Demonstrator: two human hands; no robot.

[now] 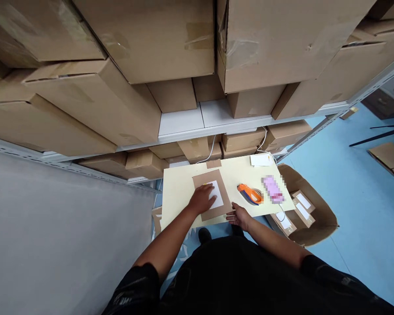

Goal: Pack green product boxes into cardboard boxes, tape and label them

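A flat brown cardboard package point(213, 213) lies on the pale yellow tabletop point(177, 188), with a white label point(218, 199) on its upper face. My left hand point(202, 199) rests flat over the label's left part, fingers stretched out and pointing right. At the package's near right corner is my right hand point(239, 216), its fingers apart and extended toward the edge; whether they touch the package I cannot tell. To the right of the package lies an orange tape dispenser point(249, 193).
A pixelated pink item point(273, 189) and a stack of white labels point(261, 160) are on the table's right side. An open carton point(325, 218) on the floor holds several labelled boxes. Behind the table, a shelf rack point(216, 130) carries large cardboard boxes point(160, 39).
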